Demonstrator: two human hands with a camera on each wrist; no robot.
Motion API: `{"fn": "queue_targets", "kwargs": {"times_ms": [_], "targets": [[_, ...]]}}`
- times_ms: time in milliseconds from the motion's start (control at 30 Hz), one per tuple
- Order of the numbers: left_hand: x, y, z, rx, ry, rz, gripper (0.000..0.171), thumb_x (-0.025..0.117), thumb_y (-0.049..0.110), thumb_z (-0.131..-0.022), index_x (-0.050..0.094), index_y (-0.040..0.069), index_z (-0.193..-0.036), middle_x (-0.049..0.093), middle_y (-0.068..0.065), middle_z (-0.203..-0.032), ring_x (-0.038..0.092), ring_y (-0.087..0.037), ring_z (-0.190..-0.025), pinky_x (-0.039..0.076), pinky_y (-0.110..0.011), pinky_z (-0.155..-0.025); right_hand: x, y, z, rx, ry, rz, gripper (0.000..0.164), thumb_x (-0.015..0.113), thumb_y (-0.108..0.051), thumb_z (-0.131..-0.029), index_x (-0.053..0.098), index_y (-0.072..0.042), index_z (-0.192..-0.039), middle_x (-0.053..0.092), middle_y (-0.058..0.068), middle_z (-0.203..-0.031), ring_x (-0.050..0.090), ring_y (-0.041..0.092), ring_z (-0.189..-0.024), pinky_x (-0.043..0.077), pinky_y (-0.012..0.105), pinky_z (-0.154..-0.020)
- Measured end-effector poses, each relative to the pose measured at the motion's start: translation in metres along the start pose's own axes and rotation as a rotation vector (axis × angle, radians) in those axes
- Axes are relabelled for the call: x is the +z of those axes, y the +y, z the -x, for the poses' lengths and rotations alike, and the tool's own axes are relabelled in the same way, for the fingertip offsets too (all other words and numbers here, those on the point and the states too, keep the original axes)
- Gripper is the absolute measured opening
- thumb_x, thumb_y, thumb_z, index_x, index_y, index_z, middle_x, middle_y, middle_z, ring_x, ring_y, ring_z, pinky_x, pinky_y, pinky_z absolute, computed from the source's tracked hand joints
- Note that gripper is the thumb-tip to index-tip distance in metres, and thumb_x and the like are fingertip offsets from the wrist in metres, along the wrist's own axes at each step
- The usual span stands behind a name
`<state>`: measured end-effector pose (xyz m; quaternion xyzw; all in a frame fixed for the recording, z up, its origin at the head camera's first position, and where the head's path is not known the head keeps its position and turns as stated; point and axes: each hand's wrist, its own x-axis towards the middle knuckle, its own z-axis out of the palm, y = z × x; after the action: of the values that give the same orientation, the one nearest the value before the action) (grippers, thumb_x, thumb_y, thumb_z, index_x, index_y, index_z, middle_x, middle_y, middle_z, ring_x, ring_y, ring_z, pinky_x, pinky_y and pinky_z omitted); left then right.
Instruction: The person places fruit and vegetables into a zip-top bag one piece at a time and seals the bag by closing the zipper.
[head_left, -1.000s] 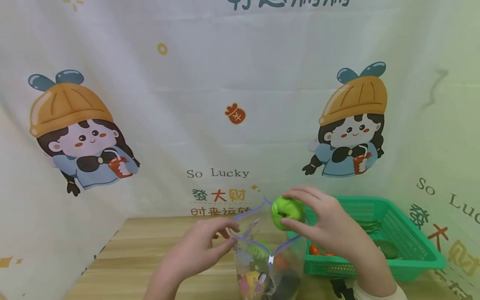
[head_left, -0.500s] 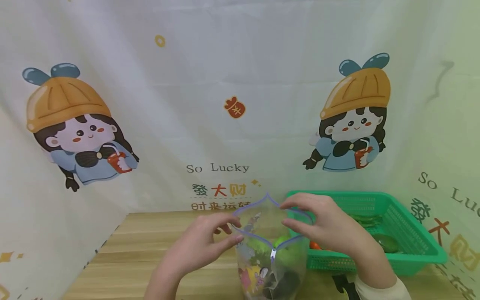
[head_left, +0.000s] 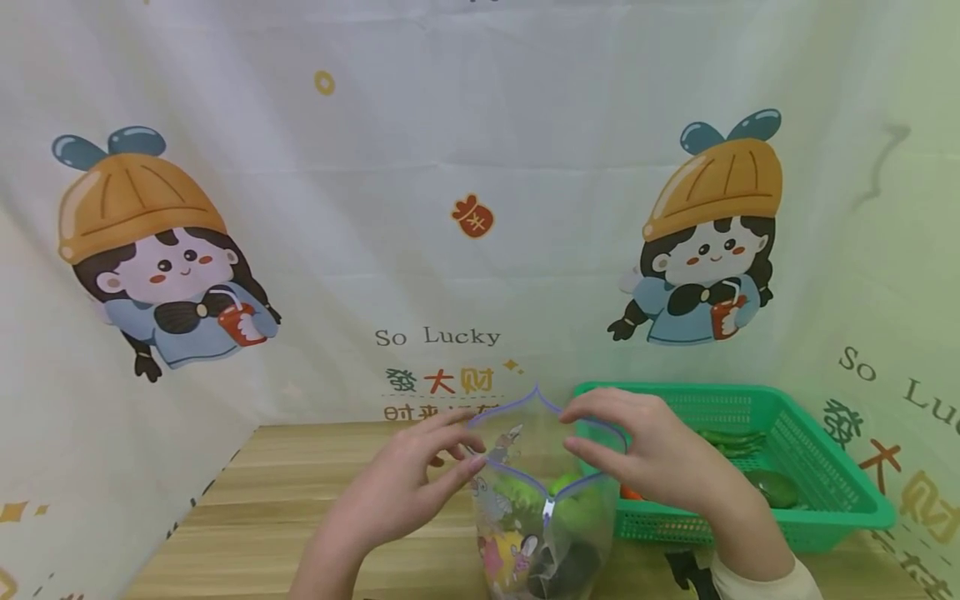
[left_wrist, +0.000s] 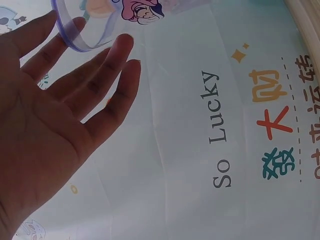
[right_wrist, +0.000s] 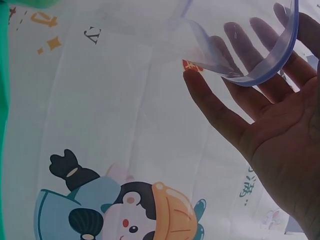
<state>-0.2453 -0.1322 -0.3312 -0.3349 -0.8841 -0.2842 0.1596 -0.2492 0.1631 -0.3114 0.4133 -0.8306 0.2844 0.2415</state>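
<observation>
A clear zip bag (head_left: 501, 492) with a purple-edged open mouth, a white slider and cartoon prints stands upright on the table. Through its film show a green bell pepper (head_left: 587, 510), another green item beside it, and a dark rounded item (head_left: 573, 567) low down. My left hand (head_left: 408, 475) is at the left of the mouth, fingers relaxed and fingertips right at the rim; the left wrist view shows them loosely spread. On the opposite side, my right hand (head_left: 637, 442) has fingers and thumb apart around the rim, and several of its fingers show through the film.
Right of the bag stands a green plastic basket (head_left: 832, 500) holding long green vegetables (head_left: 733, 442), a dark green oval one (head_left: 774, 488) and a red-orange one (head_left: 630, 492). A black object (head_left: 686, 571) lies in front of it. A printed cloth hangs behind the wooden table (head_left: 315, 467).
My right hand has let go of the green bell pepper, which dropped into the bag. The right hand stays beside the mouth; my left fingers have lifted and straightened slightly.
</observation>
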Motion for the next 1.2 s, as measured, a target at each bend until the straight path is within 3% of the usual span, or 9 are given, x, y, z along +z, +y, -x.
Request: {"fn": "queue_targets", "kwargs": {"times_ms": [67, 300, 533, 700, 800, 900, 1033, 1200], "targets": [[0.000, 0.000, 0.000, 0.010, 0.019, -0.011, 0.015, 0.058, 0.037, -0.096, 0.066, 0.027, -0.102, 0.045, 0.006, -0.144, 0.059, 0.002, -0.093, 0.055, -0.031, -0.082, 0.001, 0.000, 0.001, -0.001, -0.001, 0.000, 0.021, 0.067, -0.026, -0.092, 0.064, -0.026, -0.112, 0.061, -0.018, -0.108, 0.058, 0.003, -0.102, 0.055, 0.036, -0.082], [-0.001, -0.001, 0.000, 0.058, 0.065, -0.018, 0.007, 0.062, 0.030, -0.095, 0.067, 0.025, -0.093, 0.054, 0.003, -0.135, 0.059, -0.004, -0.098, 0.056, -0.032, -0.078, -0.001, -0.001, 0.001, -0.004, 0.007, 0.011, 0.020, 0.066, -0.025, -0.092, 0.064, -0.026, -0.112, 0.062, -0.016, -0.109, 0.059, 0.006, -0.102, 0.055, 0.037, -0.082], [-0.002, -0.001, 0.000, 0.057, 0.058, -0.048, 0.008, 0.060, 0.029, -0.096, 0.064, 0.024, -0.091, 0.054, 0.003, -0.135, 0.053, -0.012, -0.118, 0.054, -0.033, -0.084, -0.002, -0.003, 0.000, 0.003, 0.006, 0.010, 0.020, 0.066, -0.026, -0.093, 0.064, -0.026, -0.112, 0.061, -0.016, -0.110, 0.058, 0.006, -0.103, 0.055, 0.036, -0.082], [0.000, -0.001, -0.001, 0.037, 0.030, -0.040, 0.007, 0.058, 0.027, -0.097, 0.060, 0.026, -0.090, 0.055, 0.000, -0.134, 0.057, -0.008, -0.109, 0.054, -0.032, -0.084, -0.012, -0.002, -0.001, -0.005, 0.048, 0.040, 0.021, 0.067, -0.025, -0.091, 0.065, -0.023, -0.112, 0.063, -0.014, -0.111, 0.058, 0.006, -0.105, 0.054, 0.037, -0.085], [0.000, -0.001, 0.000, 0.017, 0.012, -0.023, 0.006, 0.057, 0.028, -0.098, 0.059, 0.027, -0.092, 0.056, 0.000, -0.132, 0.057, -0.005, -0.103, 0.054, -0.031, -0.084, -0.028, 0.006, -0.006, 0.059, 0.043, 0.113, 0.021, 0.066, -0.028, -0.092, 0.066, -0.021, -0.112, 0.065, -0.011, -0.111, 0.058, 0.009, -0.105, 0.053, 0.039, -0.086], [-0.001, -0.001, 0.002, 0.002, 0.008, -0.014, 0.007, 0.057, 0.030, -0.098, 0.061, 0.026, -0.094, 0.056, 0.001, -0.132, 0.056, -0.006, -0.106, 0.053, -0.032, -0.085, -0.048, 0.022, -0.019, 0.166, -0.043, 0.195, 0.023, 0.064, -0.032, -0.093, 0.067, -0.019, -0.112, 0.066, -0.007, -0.109, 0.059, 0.014, -0.103, 0.052, 0.041, -0.084], [-0.002, -0.001, 0.003, -0.006, 0.007, -0.019, 0.009, 0.056, 0.033, -0.098, 0.062, 0.026, -0.097, 0.054, 0.002, -0.135, 0.056, -0.005, -0.105, 0.054, -0.032, -0.084, -0.070, 0.049, -0.043, 0.276, -0.229, 0.278, 0.029, 0.061, -0.033, -0.095, 0.066, -0.013, -0.115, 0.067, 0.001, -0.112, 0.060, 0.021, -0.101, 0.052, 0.045, -0.081], [-0.003, -0.002, 0.003, 0.011, 0.023, -0.009, 0.008, 0.057, 0.033, -0.097, 0.062, 0.027, -0.096, 0.056, 0.002, -0.131, 0.057, -0.001, -0.095, 0.055, -0.030, -0.081, -0.073, 0.095, -0.060, 0.400, -0.498, 0.350, 0.031, 0.061, -0.030, -0.094, 0.066, -0.006, -0.114, 0.066, 0.012, -0.110, 0.061, 0.028, -0.098, 0.053, 0.048, -0.081]]}}
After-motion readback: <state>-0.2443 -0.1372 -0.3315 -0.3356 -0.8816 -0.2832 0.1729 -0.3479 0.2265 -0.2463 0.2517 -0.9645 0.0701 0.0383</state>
